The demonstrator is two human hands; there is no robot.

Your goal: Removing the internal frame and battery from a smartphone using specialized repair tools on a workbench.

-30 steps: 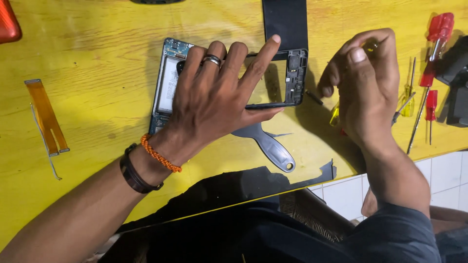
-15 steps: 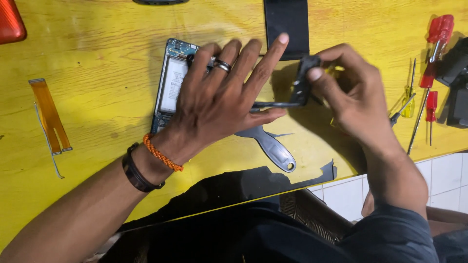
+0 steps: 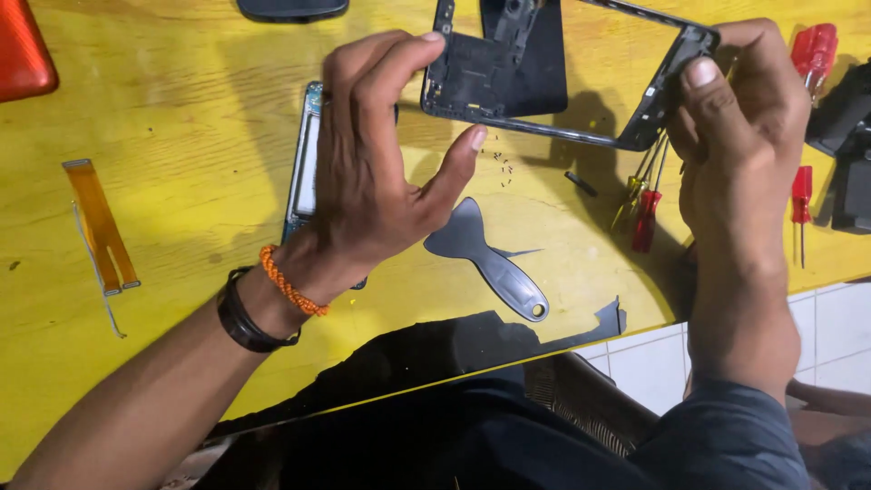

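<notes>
A black phone middle frame point(image 3: 508, 77) is lifted off the yellow table point(image 3: 181, 118), held between both hands. My right hand point(image 3: 739, 118) grips its right end with thumb and fingers. My left hand point(image 3: 381, 172) touches the frame's left end with fingertip and thumb. Under my left hand the rest of the opened phone point(image 3: 304, 163) lies on the table, mostly hidden by the palm. Several tiny screws point(image 3: 501, 163) lie scattered below the frame.
A grey metal pry tool point(image 3: 494, 263) lies near the table's front edge. Red-handled screwdrivers point(image 3: 646, 213) lie at the right. An orange flex ribbon point(image 3: 100, 227) lies at the left, a red object point(image 3: 23, 50) at the top left, dark parts point(image 3: 848, 118) at the far right.
The black frame has come up off the phone and now hangs above the table. My right hand lifted its right end; my left hand rose from pressing on the phone.
</notes>
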